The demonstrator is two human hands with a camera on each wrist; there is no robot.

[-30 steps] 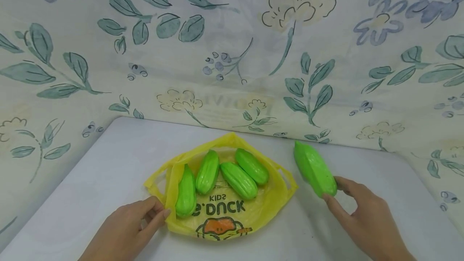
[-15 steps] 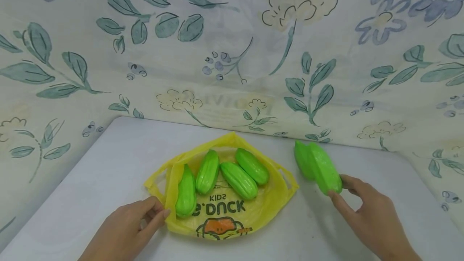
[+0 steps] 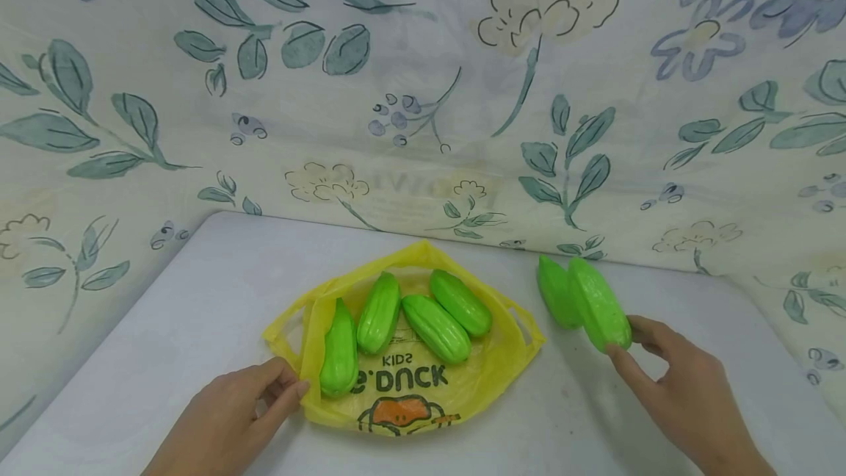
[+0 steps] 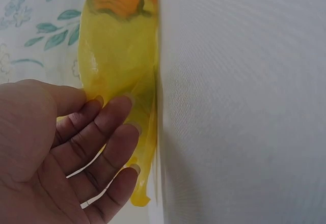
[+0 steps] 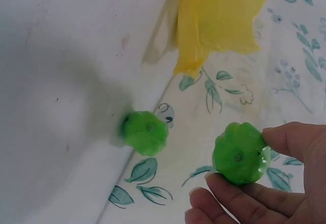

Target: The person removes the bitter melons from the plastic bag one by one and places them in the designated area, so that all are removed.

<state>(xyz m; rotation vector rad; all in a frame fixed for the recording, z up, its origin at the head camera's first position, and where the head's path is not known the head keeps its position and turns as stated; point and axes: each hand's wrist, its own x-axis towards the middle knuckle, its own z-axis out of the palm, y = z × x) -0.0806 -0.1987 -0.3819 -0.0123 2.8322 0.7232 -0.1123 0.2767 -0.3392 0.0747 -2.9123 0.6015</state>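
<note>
My right hand grips a ridged green gourd by its near end, thumb on one side and fingers on the other. In the right wrist view this gourd is raised off the tabletop. Just left of it, partly overlapped in the head view, a second gourd lies on the table. A yellow plastic bag lies spread with its mouth open, several similar gourds inside. My left hand pinches the bag's left edge between thumb and fingers; the left wrist view shows the fingertips against the film.
The white table ends at the back against a hanging cloth printed with leaves and flowers, which also rises at both sides. The bag's right handle loop points toward the loose gourd.
My right hand has lifted its gourd and carried it slightly right, uncovering more of the gourd behind. The left hand and the bag have stayed put.
</note>
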